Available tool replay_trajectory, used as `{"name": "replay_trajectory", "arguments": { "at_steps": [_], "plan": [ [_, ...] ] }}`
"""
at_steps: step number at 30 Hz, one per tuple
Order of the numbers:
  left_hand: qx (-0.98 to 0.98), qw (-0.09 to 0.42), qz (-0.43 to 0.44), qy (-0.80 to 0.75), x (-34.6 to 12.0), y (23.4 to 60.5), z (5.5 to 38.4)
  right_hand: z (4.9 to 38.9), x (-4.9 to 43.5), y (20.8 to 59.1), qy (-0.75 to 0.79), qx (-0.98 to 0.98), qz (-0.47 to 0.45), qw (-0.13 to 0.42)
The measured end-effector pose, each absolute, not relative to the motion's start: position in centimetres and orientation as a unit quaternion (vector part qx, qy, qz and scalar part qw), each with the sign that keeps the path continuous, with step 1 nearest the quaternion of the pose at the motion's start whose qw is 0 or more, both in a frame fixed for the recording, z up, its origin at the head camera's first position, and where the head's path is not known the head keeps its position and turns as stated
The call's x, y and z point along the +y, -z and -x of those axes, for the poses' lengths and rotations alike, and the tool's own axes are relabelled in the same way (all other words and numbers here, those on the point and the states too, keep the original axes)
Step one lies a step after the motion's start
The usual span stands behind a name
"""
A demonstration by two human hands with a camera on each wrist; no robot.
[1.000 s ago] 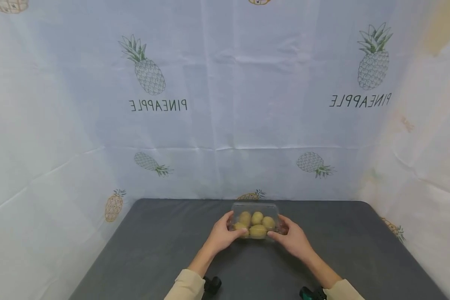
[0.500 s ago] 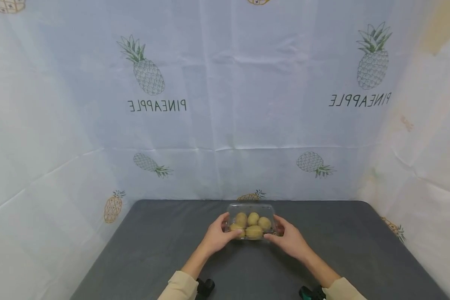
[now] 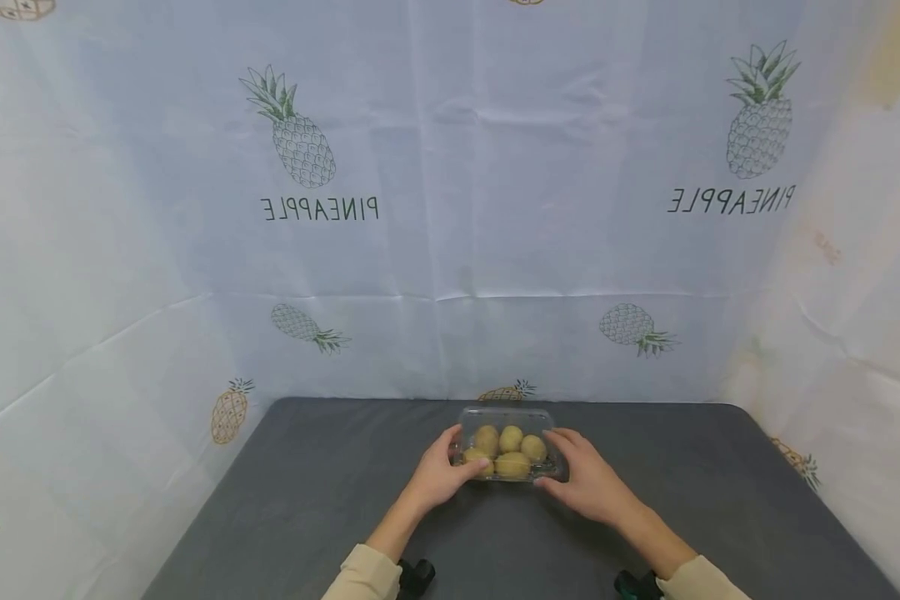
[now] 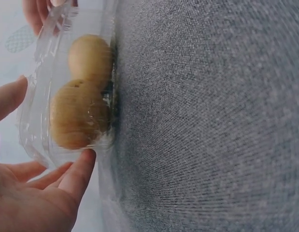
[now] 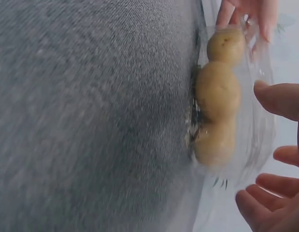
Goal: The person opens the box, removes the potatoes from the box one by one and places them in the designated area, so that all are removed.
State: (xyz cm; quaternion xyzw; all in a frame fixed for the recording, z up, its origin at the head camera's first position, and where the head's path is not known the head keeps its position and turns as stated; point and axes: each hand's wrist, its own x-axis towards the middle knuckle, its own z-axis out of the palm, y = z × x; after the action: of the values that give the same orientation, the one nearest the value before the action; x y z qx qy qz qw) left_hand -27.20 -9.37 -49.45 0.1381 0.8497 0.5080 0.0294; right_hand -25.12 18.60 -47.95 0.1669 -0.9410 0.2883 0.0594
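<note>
A clear plastic box (image 3: 508, 414) with several small yellow-brown potatoes (image 3: 513, 464) inside rests near the far edge of the dark table. My left hand (image 3: 438, 477) holds its left end, with the thumb in front and the fingers round the side. In the left wrist view the left fingertips (image 4: 89, 155) meet the end of the box. At the right end, my right hand (image 3: 588, 477) is spread around the corner. The right wrist view shows the right thumb (image 5: 279, 99) and fingers standing off from the plastic, loosely bent.
A dark grey cloth covers the table (image 3: 322, 500). Behind it and at both sides hangs a pale curtain (image 3: 450, 208) printed with pineapples. Black wrist straps with mounts sit by both sleeves.
The box shifted slightly left with both hands, then back a little to the right. My right hand has loosened and its fingers have spread over the box's right corner.
</note>
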Motion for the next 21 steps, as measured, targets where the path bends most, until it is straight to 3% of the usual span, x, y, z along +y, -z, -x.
{"name": "replay_trajectory", "arguments": {
  "at_steps": [21],
  "plan": [
    [0.853, 0.027, -0.146, -0.500, -9.5, 49.7, 27.3, 26.2, 15.9, 48.8, -0.186, -0.949, -0.189, 0.169]
  ]
}}
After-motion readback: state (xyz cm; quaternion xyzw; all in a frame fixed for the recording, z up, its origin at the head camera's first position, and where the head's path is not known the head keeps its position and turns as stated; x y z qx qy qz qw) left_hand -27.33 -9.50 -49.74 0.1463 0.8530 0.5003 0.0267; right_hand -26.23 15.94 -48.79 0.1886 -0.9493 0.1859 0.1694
